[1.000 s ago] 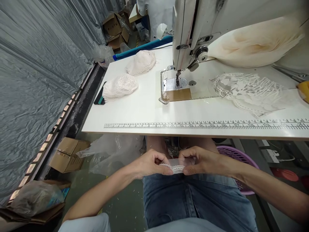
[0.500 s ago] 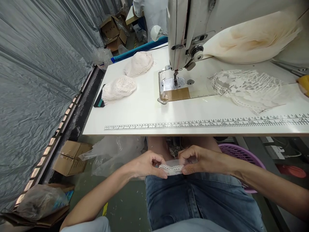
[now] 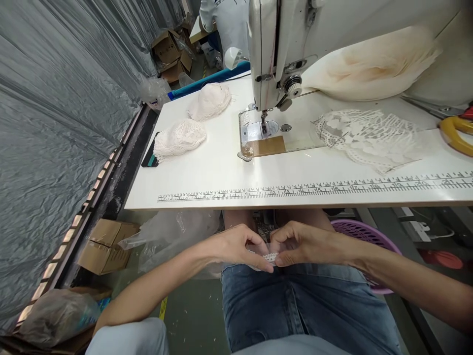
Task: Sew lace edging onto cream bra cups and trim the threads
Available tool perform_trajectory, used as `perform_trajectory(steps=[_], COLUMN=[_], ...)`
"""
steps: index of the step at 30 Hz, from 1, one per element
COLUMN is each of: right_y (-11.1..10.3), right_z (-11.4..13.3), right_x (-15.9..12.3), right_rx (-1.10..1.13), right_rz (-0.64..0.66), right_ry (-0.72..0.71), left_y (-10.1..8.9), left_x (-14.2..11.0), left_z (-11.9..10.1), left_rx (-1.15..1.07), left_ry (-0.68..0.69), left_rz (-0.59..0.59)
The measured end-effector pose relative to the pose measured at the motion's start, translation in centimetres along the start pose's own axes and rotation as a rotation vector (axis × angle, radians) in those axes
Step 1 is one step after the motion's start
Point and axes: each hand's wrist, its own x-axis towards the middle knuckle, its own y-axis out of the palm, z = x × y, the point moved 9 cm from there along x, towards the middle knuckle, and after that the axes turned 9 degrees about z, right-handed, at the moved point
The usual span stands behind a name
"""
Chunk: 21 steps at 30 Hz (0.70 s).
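Observation:
A small white piece of lace point(image 3: 271, 257) with a scalloped edge and sheer mesh is pinched between my two hands, above my lap and below the table edge. My left hand point(image 3: 244, 248) closes thumb and fingers on it from the left and covers much of it. From the right, my right hand point(image 3: 295, 244) pinches its other end, thumb against fingers. The fingertips of both hands are close together. In front stands a sewing machine point(image 3: 264, 54), its needle and presser foot over the metal plate point(image 3: 254, 132).
White lace pieces point(image 3: 365, 138) lie right of the needle; two padded lace cups point(image 3: 180, 139) lie left. Yellow-handled scissors point(image 3: 454, 133) rest at the right. A printed ruler point(image 3: 314, 191) runs along the table's front. A purple basket point(image 3: 369, 236) and cardboard box point(image 3: 107, 245) stand below. Another person point(image 3: 231, 24) is beyond.
My left hand has moved right along the lace, closer to my right hand, so less lace shows between them. The view has shifted slightly, bringing more of the scissors into sight.

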Motion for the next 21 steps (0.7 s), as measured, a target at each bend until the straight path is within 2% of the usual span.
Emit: perform_trajectory(steps=[7,11,14,16,18,21], right_y=[-0.5,0.1,0.1,-0.8,-2.7,-7.1], right_z=[-0.1,-0.1,0.1,1.3,3.8,9.8], right_x=[-0.4,-0.2,-0.6,-1.5,-3.1,-7.0], right_rx=[-0.032,-0.103,-0.089,-0.12,-0.244,-0.59], right_rz=[-0.005,0.036,0.025,0.0,-0.074,-0.357], right_ry=[-0.04,-0.158,-0.168,-0.149,-0.132,-0.139], left_y=[-0.1,-0.1,-1.0,-2.0,-3.4,-6.4], left_x=[-0.1,-1.6,-3.1,-4.0,-4.6,-5.0], left_z=[-0.4,-0.1,-0.9,-2.3,-4.9,-11.0], left_rx=[-0.147,-0.235,-0.172,-0.101,-0.025,0.142], left_ry=[-0.042,-0.081,-0.063,-0.014,0.068,0.296], left_rz=[-0.037,-0.043,-0.073,-0.088,-0.101,-0.189])
